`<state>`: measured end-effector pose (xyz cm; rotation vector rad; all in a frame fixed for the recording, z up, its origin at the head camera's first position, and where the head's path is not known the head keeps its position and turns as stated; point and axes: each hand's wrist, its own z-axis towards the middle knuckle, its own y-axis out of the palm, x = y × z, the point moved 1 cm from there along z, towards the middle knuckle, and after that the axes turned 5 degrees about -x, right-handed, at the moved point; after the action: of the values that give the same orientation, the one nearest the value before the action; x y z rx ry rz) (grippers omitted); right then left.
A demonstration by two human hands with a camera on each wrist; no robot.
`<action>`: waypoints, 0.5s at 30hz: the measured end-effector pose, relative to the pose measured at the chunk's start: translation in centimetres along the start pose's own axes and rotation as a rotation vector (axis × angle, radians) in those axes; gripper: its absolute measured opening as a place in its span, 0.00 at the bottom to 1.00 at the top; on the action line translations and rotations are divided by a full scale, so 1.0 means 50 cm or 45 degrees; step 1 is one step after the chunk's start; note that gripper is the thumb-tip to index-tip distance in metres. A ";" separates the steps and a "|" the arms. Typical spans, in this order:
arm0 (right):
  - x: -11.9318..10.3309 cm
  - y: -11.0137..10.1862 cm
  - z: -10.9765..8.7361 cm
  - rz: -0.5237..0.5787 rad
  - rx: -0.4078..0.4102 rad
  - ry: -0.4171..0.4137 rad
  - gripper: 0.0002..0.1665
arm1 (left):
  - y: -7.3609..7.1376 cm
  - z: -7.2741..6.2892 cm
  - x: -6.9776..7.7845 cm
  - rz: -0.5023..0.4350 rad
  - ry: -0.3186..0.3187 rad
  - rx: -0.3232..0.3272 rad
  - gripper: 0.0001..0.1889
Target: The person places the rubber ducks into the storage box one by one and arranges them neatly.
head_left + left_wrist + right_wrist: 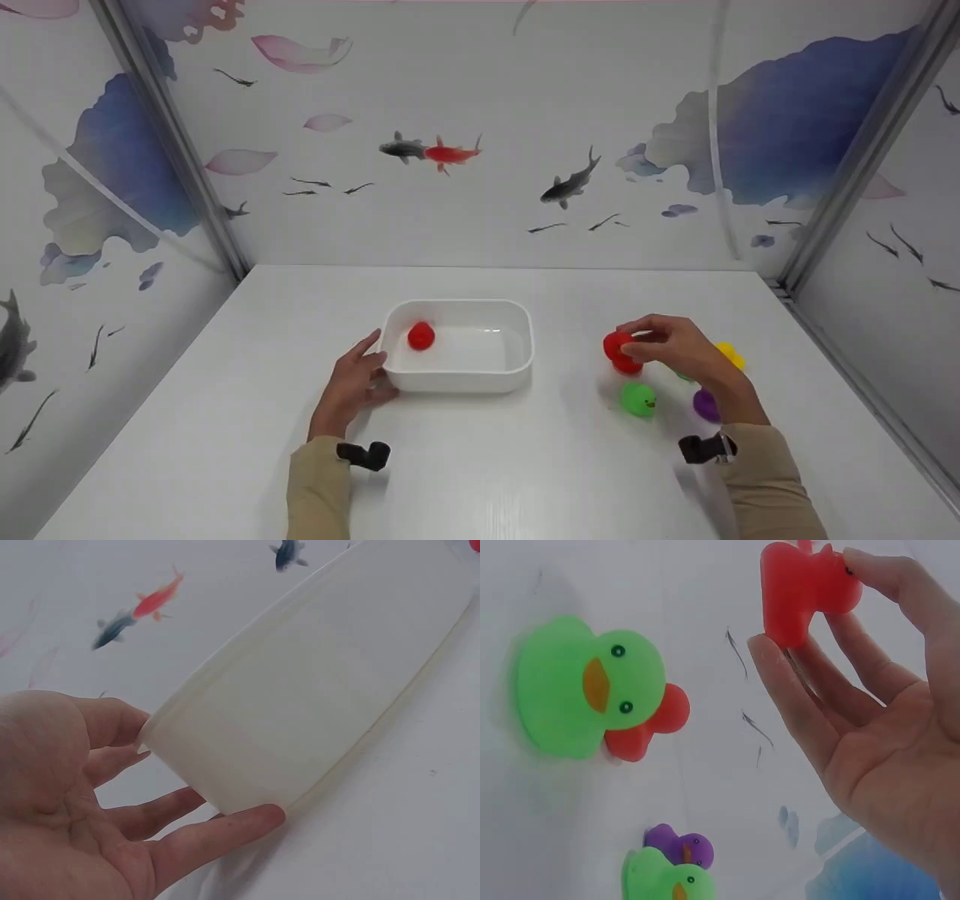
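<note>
A white plastic tub stands on the table with one red toy inside, toward its left end. My left hand holds the tub's near left corner, thumb by the front wall and fingers at the end wall and rim. To the right, my right hand pinches a red rubber duck between thumb and fingertips, up off the table. Below it, a second red duck is partly hidden behind a green rubber duck.
Beside the right forearm lie a purple toy and a yellow one. The right wrist view also has a smaller green duck in front of a purple duck. Patterned panels enclose the table at the back and sides.
</note>
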<state>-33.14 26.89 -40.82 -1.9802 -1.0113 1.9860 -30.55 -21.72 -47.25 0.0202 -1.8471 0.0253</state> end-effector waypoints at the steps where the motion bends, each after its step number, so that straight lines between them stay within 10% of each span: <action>1: -0.003 0.003 0.000 -0.002 0.002 -0.004 0.30 | 0.001 0.000 0.000 0.001 0.002 -0.003 0.30; 15: -0.090 0.057 0.054 0.005 -0.020 0.005 0.24 | 0.004 -0.004 -0.001 0.027 -0.005 -0.004 0.30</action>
<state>-34.22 21.31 -38.95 -1.9953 -1.0261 1.9813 -30.36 -21.50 -47.25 -0.0013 -1.8510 0.0371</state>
